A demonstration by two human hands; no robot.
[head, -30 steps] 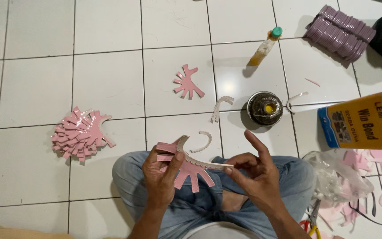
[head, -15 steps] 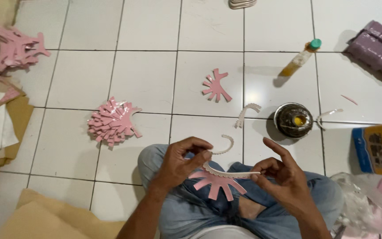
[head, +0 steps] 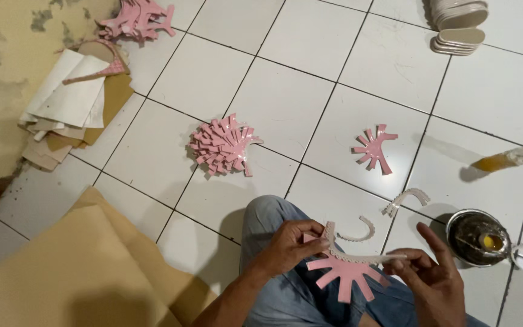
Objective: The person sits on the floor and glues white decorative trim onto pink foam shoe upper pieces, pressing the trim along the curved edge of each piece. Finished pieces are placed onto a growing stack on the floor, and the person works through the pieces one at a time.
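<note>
My left hand (head: pixel 289 245) pinches the left end of a pink fan-shaped cut piece (head: pixel 346 274) with several finger-like tabs hanging down. A thin white trim strip (head: pixel 364 257) runs along its top edge. My right hand (head: pixel 431 275) holds the right end of that strip between thumb and fingers, with the index finger raised. Both hands hover over my knee in blue jeans (head: pixel 286 297).
A pile of pink cut pieces (head: pixel 222 146) lies on the white tiles ahead, a single one (head: pixel 375 148) to the right, another heap (head: pixel 137 18) far left. A round glue tin (head: pixel 478 237), loose white strips (head: pixel 405 200), a bottle (head: pixel 513 157), paper sheets (head: pixel 71 100) and tan cardboard (head: pixel 74 266) surround me.
The view has swung left and down, bringing paper and cardboard into sight. My hands keep hold of the pink piece and strip, stretched a bit further apart.
</note>
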